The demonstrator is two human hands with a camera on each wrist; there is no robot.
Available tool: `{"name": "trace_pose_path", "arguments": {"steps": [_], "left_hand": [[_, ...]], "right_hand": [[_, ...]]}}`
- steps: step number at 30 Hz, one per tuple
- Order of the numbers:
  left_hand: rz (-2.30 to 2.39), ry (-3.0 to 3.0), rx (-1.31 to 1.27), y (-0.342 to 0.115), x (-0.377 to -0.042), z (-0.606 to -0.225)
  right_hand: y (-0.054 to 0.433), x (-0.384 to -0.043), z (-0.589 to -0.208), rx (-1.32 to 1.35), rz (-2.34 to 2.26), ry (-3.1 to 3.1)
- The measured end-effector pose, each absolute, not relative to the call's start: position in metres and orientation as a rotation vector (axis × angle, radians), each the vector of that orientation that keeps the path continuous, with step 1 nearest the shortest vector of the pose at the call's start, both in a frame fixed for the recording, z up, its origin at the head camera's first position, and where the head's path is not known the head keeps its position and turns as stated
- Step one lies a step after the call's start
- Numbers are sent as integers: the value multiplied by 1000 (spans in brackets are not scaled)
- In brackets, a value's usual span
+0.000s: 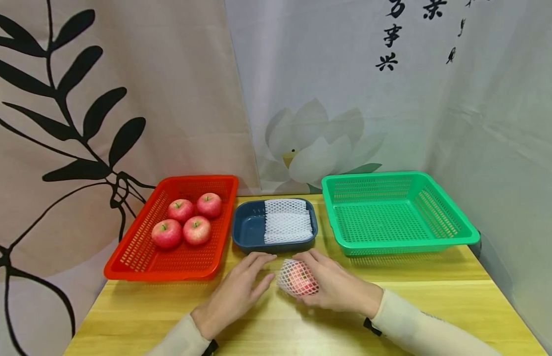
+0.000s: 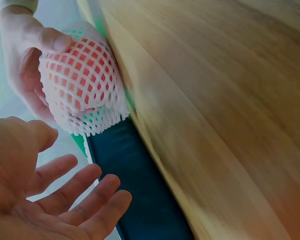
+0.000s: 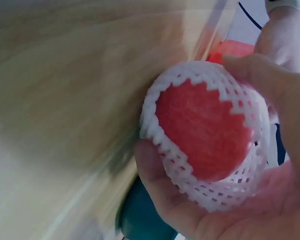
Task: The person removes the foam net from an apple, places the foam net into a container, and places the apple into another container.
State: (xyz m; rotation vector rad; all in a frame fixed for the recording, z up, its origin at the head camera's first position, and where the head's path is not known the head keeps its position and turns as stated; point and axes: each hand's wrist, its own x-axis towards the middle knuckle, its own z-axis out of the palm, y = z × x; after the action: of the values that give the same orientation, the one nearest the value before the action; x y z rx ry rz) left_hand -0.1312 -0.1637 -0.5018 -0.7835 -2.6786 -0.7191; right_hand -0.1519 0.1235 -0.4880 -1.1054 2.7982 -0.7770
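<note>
My right hand [image 1: 331, 284] grips a red apple [image 3: 205, 130] wrapped in a white foam net [image 2: 80, 75], low over the table's front middle. In the right wrist view the thumb and fingers curl round the net, and the apple's bare skin shows through the net's open end. My left hand [image 1: 237, 287] is just left of the apple, apart from it, fingers spread and holding nothing. Behind both hands, a dark blue tray [image 1: 249, 230] holds a stack of white foam nets [image 1: 287, 222] on its right side.
At the left, a red basket [image 1: 124, 257] holds several apples [image 1: 197, 230]. A green basket [image 1: 404, 242] stands at the back right. The wooden table [image 1: 276, 331] meets a printed curtain [image 1: 191, 99] behind.
</note>
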Motion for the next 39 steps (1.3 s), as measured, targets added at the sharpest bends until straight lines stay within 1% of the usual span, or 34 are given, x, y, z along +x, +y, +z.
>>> {"name": "trace_pose_path", "arguments": {"steps": [8,14,24,39], "left_hand": [[-747,-2634,-869,-160,-135,-502],[-777,-2568,-977,-152,-137,-494],[-790,-2461,-1054,-144,-135,-491],[-858,-2402,-1158,-133,-133,-495]], "right_hand": [[133,-156,-489,-1127,-961,2779],[141,-159,-480,-1241,-1075,2776],[148,-159,-476,-1385,-1142,2729],[152,-157,-477,-1314,-1088,2728]]}}
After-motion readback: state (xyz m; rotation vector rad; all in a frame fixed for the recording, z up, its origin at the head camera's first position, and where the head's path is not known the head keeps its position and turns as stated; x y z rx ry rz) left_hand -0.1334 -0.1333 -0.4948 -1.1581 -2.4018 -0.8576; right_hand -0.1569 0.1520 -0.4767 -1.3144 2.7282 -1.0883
